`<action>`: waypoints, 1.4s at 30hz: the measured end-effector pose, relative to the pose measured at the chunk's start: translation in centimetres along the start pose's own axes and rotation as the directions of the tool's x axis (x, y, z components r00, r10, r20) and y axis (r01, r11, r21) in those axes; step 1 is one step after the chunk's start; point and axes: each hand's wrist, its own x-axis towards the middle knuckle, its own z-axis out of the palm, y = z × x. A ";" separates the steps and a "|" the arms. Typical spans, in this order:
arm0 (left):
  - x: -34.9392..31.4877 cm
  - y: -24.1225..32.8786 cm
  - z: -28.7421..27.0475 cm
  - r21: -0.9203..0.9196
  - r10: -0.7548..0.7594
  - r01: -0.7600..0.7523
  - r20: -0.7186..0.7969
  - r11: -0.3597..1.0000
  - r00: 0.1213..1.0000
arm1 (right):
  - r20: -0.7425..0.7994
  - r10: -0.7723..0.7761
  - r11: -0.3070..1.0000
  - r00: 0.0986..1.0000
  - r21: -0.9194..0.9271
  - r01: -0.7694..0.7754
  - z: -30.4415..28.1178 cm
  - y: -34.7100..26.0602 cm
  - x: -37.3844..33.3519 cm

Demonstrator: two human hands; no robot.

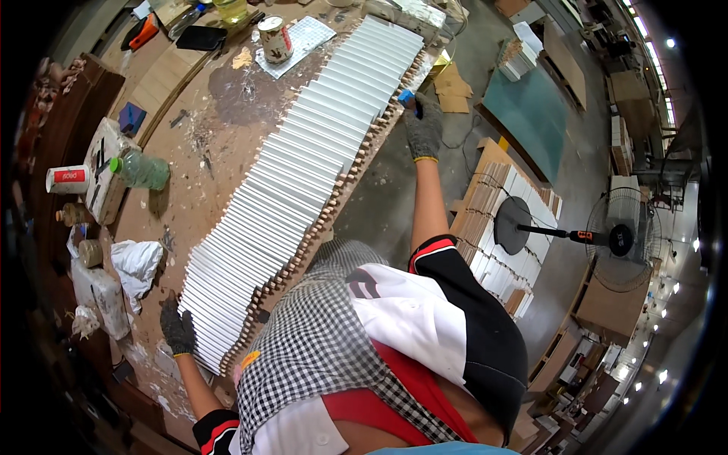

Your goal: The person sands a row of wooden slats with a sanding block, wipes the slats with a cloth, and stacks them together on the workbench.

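Observation:
A long row of white slats (296, 171) lies packed side by side across the workbench, with bare brown wood at their near ends. My left hand (178, 327), in a dark grey knit glove, rests against the ends of the slats at the row's lower left. Its fingers look stretched out and hold nothing. Beyond the far right part of the row, my right hand (424, 130), gloved alike, is closed on a small blue block (407, 97). That block is by the slats' brown ends; whether it touches them I cannot tell.
On the paint-stained workbench (193, 163) stand a paint-smeared can (274, 39), a green-capped bottle (142, 170), a paper cup (68, 180) and a crumpled white cloth (137, 267). To the right are stacked white boards (497, 220), a standing fan (618, 239) and a green panel (525, 114).

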 end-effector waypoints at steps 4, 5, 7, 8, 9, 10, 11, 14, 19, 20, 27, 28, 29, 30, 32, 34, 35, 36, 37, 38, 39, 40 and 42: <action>0.1 0.3 0.0 0.098 -0.006 0.006 0.002 0.995 1.000 | -0.088 0.147 0.985 0.985 0.105 -0.137 0.0 2.5 -4.0; 0.2 1.1 -0.3 0.100 -0.009 0.009 -0.003 0.995 1.000 | -0.104 0.274 0.944 0.956 0.218 -0.247 -0.6 3.4 -4.9; 0.3 1.1 -0.4 0.128 0.004 -0.001 -0.028 0.992 1.000 | -0.099 0.402 0.872 0.910 0.344 -0.347 -1.1 3.7 -7.2; 0.4 1.0 -0.3 0.118 0.016 -0.013 -0.023 0.993 1.000 | 0.054 0.576 0.710 0.816 0.461 -0.532 -1.5 3.6 -8.2; 0.3 0.8 0.0 0.132 0.047 -0.039 -0.060 0.991 0.997 | 0.223 0.697 0.502 0.682 0.528 -0.685 -2.1 3.2 -9.2; 0.1 0.9 0.2 0.147 0.080 -0.066 -0.093 0.987 0.992 | 0.221 0.697 0.501 0.683 0.532 -0.683 -2.9 2.6 -10.5; 0.1 0.7 0.2 0.109 0.115 -0.104 -0.106 0.989 0.988 | 0.144 0.593 0.665 0.792 0.467 -0.583 -3.4 1.8 -12.0; 0.3 0.6 0.0 0.063 0.148 -0.142 -0.111 0.988 0.983 | 0.098 0.418 0.881 0.903 0.201 -0.429 -6.0 0.3 -14.4; 0.1 -0.8 0.7 0.171 0.118 -0.098 -0.109 0.980 0.987 | 0.163 0.384 0.885 0.909 0.217 -0.413 -7.6 -1.0 -15.8; -1.1 -0.9 0.8 0.170 0.110 -0.091 -0.107 0.981 0.988 | 0.192 0.378 0.887 0.906 0.205 -0.414 -8.0 -1.6 -15.2; -6.6 8.0 5.9 0.243 -0.111 0.545 -0.837 0.803 0.536 | 0.307 0.335 0.793 0.891 0.419 -0.443 -2.6 3.7 -3.0; -8.0 8.2 8.1 0.186 -0.162 0.603 -0.865 0.775 0.476 | 0.217 0.339 0.831 0.916 0.387 -0.399 -1.5 3.7 -1.1; -9.7 8.9 10.4 0.117 -0.225 0.657 -0.882 0.745 0.413 | 0.142 0.321 0.865 0.936 0.359 -0.351 0.3 3.1 0.7; -9.7 9.7 12.1 0.083 -0.270 0.658 -0.868 0.748 0.417 | 0.140 0.326 0.865 0.935 0.355 -0.355 0.8 3.4 2.4; -9.6 12.2 15.1 0.011 -0.368 0.669 -0.829 0.743 0.421 | 0.029 0.296 0.940 0.955 0.167 -0.296 2.0 4.1 5.5; -8.8 14.8 17.2 -0.039 -0.437 0.665 -0.781 0.746 0.445 | 0.024 0.271 0.939 0.962 0.213 -0.270 3.0 5.5 7.9; -8.3 15.7 18.0 -0.061 -0.467 0.667 -0.761 0.742 0.451 | 0.054 0.134 0.985 0.989 0.099 -0.139 3.1 5.6 8.8; -8.0 16.8 18.3 -0.076 -0.494 0.675 -0.742 0.734 0.453 | 0.105 -0.006 1.000 0.994 -0.005 0.006 3.2 5.6 9.5; -7.9 17.8 18.6 -0.091 -0.516 0.681 -0.727 0.726 0.453 | 0.168 -0.011 1.000 0.986 -0.005 0.012 3.3 5.6 10.1; -7.8 18.6 18.8 -0.106 -0.534 0.684 -0.714 0.722 0.453 | 0.182 -0.012 1.000 0.983 0.001 0.012 3.8 5.9 10.2; -7.7 19.2 18.9 -0.106 -0.548 0.694 -0.703 0.712 0.454 | 0.112 -0.030 1.000 0.993 0.007 0.030 4.2 6.1 10.3; -6.5 19.5 19.4 -0.125 -0.560 0.685 -0.687 0.718 0.463 | 0.023 -0.043 0.999 0.999 -0.008 0.043 3.8 6.7 10.9; -5.6 19.8 19.7 -0.132 -0.577 0.685 -0.665 0.716 0.475 | 0.104 -0.077 0.997 0.992 0.017 0.076 3.2 7.2 11.3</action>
